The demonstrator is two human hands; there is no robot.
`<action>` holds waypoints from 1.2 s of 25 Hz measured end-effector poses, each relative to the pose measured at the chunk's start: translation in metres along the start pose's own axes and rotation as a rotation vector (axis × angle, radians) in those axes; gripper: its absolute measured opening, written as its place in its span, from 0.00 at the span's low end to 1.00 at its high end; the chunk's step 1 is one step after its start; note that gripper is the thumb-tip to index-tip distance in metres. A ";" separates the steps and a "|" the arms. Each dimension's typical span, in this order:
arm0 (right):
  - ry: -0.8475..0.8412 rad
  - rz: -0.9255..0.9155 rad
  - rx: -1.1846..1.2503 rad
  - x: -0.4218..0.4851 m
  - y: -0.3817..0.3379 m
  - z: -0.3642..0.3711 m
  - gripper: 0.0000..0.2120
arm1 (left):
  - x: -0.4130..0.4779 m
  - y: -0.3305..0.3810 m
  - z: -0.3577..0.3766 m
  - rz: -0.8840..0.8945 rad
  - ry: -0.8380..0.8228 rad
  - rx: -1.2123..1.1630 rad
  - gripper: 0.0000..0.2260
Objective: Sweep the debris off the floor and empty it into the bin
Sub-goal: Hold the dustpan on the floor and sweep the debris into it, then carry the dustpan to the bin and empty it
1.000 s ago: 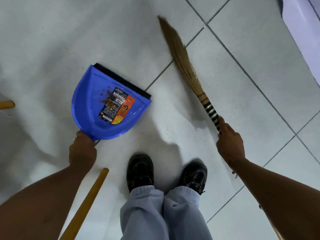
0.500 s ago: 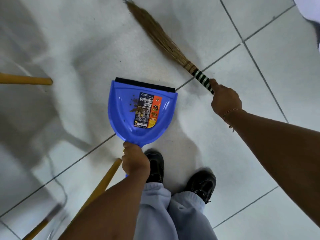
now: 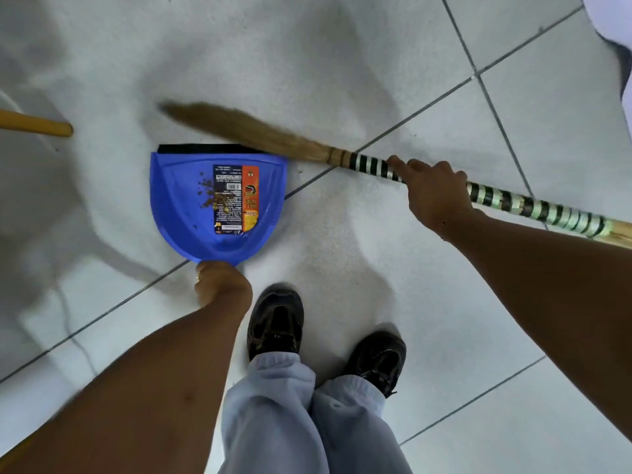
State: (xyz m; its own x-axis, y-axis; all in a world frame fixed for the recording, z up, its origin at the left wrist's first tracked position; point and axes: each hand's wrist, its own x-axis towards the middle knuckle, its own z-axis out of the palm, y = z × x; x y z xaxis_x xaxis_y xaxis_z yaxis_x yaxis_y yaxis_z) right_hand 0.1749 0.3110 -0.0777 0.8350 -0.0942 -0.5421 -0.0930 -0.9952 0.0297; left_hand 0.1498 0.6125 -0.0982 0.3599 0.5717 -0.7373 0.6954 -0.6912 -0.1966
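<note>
A blue dustpan [image 3: 184, 200] lies flat on the white tiled floor, its black rubber lip pointing away from me. Brown debris [image 3: 213, 196] sits inside it, beside and on its printed label. My left hand [image 3: 222, 285] grips the dustpan's handle at the near end; the handle itself is hidden under the hand. My right hand [image 3: 434, 191] is closed around the black-and-white striped handle of a straw broom [image 3: 260, 133]. The broom lies almost level across the floor, and its bristles run along the dustpan's lip. No bin is in view.
My two dark shoes [image 3: 275, 319] and light trouser legs stand just behind the dustpan. A yellow wooden stick end [image 3: 44, 126] pokes in from the left edge. A white object [image 3: 615, 25] fills the top right corner. Grey tile joints cross the floor diagonally.
The broom has swung down from pointing away to lying nearly level, bristles now against the dustpan's lip. The dustpan has turned a little, and the view has shifted.
</note>
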 end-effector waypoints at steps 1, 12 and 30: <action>0.043 -0.062 -0.034 -0.007 0.008 0.004 0.30 | 0.000 0.000 -0.001 0.003 -0.005 0.005 0.17; 0.143 0.148 0.367 -0.145 0.035 0.004 0.34 | -0.104 0.011 -0.050 0.350 0.082 0.193 0.22; 0.236 0.989 0.887 -0.382 0.201 -0.050 0.33 | -0.483 0.111 0.020 1.042 0.139 0.591 0.14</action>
State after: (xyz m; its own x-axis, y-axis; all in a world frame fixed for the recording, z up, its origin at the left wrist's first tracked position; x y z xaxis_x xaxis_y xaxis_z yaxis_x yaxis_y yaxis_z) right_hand -0.1357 0.1461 0.1778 0.2791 -0.8481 -0.4504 -0.9467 -0.1645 -0.2768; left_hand 0.0412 0.2512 0.2231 0.6682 -0.3635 -0.6492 -0.3479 -0.9239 0.1592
